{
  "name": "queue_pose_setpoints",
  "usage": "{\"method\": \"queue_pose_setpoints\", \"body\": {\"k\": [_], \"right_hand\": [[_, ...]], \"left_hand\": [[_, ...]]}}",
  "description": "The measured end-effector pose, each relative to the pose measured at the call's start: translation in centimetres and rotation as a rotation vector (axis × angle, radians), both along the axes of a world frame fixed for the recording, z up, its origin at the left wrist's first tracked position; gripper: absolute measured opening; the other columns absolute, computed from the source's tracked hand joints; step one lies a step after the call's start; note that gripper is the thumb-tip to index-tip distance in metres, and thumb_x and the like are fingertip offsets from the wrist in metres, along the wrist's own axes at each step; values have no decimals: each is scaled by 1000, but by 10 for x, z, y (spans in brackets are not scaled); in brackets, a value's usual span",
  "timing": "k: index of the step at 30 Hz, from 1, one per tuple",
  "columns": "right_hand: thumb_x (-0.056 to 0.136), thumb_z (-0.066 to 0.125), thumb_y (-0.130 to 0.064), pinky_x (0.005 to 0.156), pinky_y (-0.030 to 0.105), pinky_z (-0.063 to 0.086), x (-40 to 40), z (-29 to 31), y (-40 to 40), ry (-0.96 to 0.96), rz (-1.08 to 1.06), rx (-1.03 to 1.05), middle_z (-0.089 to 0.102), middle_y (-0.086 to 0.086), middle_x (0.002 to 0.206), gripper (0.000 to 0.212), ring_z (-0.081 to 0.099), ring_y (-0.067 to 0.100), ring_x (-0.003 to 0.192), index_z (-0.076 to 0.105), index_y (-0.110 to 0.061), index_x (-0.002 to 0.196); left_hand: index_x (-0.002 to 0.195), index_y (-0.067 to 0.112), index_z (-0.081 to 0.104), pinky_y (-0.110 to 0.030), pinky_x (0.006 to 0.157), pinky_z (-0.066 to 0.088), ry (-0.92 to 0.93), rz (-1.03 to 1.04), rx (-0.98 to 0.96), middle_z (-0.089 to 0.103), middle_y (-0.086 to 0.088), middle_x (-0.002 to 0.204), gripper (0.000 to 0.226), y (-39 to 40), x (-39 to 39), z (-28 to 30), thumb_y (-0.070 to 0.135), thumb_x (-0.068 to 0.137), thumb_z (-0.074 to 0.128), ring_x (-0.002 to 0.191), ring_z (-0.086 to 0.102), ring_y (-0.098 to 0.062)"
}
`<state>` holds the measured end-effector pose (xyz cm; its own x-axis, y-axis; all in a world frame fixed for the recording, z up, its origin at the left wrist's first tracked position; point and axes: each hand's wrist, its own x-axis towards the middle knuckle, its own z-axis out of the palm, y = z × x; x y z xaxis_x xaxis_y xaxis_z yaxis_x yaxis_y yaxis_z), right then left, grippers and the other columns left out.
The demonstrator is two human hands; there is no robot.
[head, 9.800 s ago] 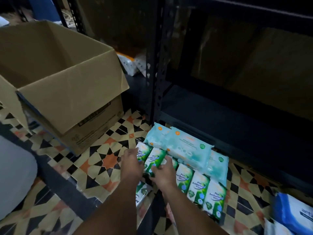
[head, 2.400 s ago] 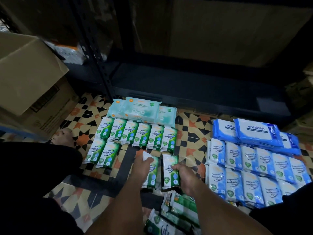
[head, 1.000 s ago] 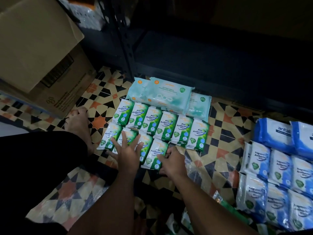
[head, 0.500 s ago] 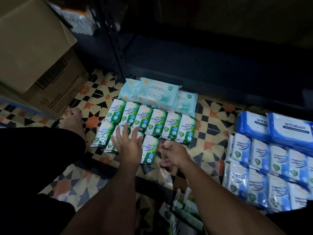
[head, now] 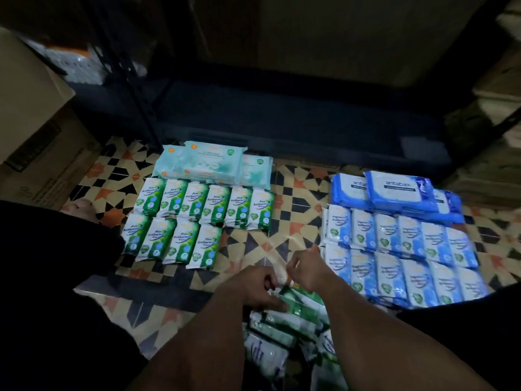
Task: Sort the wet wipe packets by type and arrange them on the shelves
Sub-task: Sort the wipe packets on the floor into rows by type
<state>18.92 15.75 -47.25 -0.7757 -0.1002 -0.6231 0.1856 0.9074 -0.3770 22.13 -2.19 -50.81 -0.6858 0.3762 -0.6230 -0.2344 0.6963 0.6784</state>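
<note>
Green pine wipe packets [head: 197, 221] lie in two rows on the tiled floor, with pale teal packs [head: 208, 165] behind them. To the right are rows of blue-white packets [head: 403, 258] and blue antabax packs [head: 394, 190]. A loose bundle of green packets [head: 284, 320] in clear wrap lies at the bottom centre. My left hand [head: 253, 286] curls over the bundle's near top. My right hand [head: 304, 269] pinches the clear wrap just above it. The dark bottom shelf [head: 282, 117] stands behind, bare.
An open cardboard box [head: 33, 122] sits at the left beside the shelf post [head: 132, 88]. My foot [head: 81, 207] and dark-clothed knee are at the left of the green rows. More boxes stand at the far right [head: 496, 153].
Both hands left the second green row and drew back to the wrapped bundle near me. The view swung right, showing the blue packets in full.
</note>
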Motion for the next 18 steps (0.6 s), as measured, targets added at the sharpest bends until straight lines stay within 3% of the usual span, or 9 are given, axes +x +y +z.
{"method": "queue_pose_setpoints", "body": {"k": [2, 4, 6, 8, 12, 15, 17, 18], "right_hand": [[91, 63, -7, 82, 15, 35, 10, 6, 10, 1, 83, 37, 39, -5, 73, 17, 62, 25, 97, 71, -6, 105], [89, 64, -4, 72, 22, 42, 18, 6, 18, -36, 156, 59, 39, -2, 80, 30, 62, 26, 99, 67, -8, 119], [88, 64, -5, 85, 28, 50, 23, 2, 23, -58, 203, 88, 58, 8, 108, 41, 61, 26, 111, 63, -16, 127], [88, 64, -4, 90, 30, 50, 27, 3, 26, -60, 230, 124, 60, 12, 129, 51, 61, 27, 116, 57, -21, 136], [89, 63, 1, 92, 35, 49, 29, 0, 27, -64, 238, 171, 59, 15, 129, 47, 61, 32, 117, 52, -11, 134], [95, 58, -3, 98, 33, 47, 24, -2, 28, -46, 250, 249, 58, 17, 135, 47, 59, 31, 122, 48, 0, 142], [104, 44, -5, 94, 21, 46, 16, 11, 23, 18, 377, 244, 54, 20, 139, 46, 60, 29, 118, 39, 6, 148], [106, 37, -1, 83, 10, 47, 12, 17, 21, 90, 362, 194, 52, 22, 136, 43, 64, 25, 105, 35, 11, 148]], "left_hand": [[103, 23, 58, -33, 51, 47, -162, 2, 3, 68, -10, 94, 73, 8, 5, 9, 44, 48, 100, 61, 60, -22], [105, 23, 55, -39, 50, 48, -191, -34, -33, 65, -11, 80, 77, 15, 6, 16, 41, 46, 102, 56, 58, -24], [102, 23, 54, -42, 53, 53, -153, -58, -71, 64, -8, 79, 76, 19, 3, 16, 42, 46, 101, 58, 60, -25], [99, 24, 56, -39, 55, 53, -147, -37, -87, 66, -7, 86, 73, 22, 1, 16, 40, 44, 102, 62, 60, -23], [97, 21, 62, -35, 54, 50, -212, 39, -44, 67, -2, 86, 65, 20, 1, 17, 31, 48, 103, 63, 59, -23], [89, 32, 69, -42, 73, 61, -192, 65, -21, 71, 1, 103, 66, 17, -3, 11, 46, 33, 102, 88, 69, -25], [93, 33, 72, -39, 74, 61, -200, 134, 4, 70, -4, 111, 70, 16, -6, 8, 46, 31, 103, 96, 68, -24], [99, 27, 73, -36, 69, 60, -212, 194, 40, 70, -7, 113, 67, 16, -8, 11, 36, 40, 103, 94, 69, -23]]}}
